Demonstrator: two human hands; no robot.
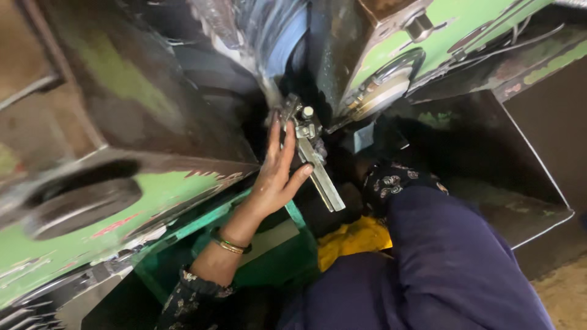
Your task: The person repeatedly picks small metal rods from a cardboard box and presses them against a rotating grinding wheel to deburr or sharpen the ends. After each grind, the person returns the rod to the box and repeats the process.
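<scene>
The metal clamp lever (313,160) is hanging below the spinning wheel (275,36), at the machine's dark middle gap. The left hand (276,177) is lying spread flat beside it, apparently gripping nothing. The right hand is hidden. Fingertips straying upward could be caught by the wheel.

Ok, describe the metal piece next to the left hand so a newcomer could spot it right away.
Start at the big green machine body with worn, dark patches, and follow the left hand up into the dark gap at its centre. Beside the fingers lies a flat metal bar, slanting down to the right from a bolted clamp. It is the only pale, shiny straight strip among dark greasy surfaces.
</scene>
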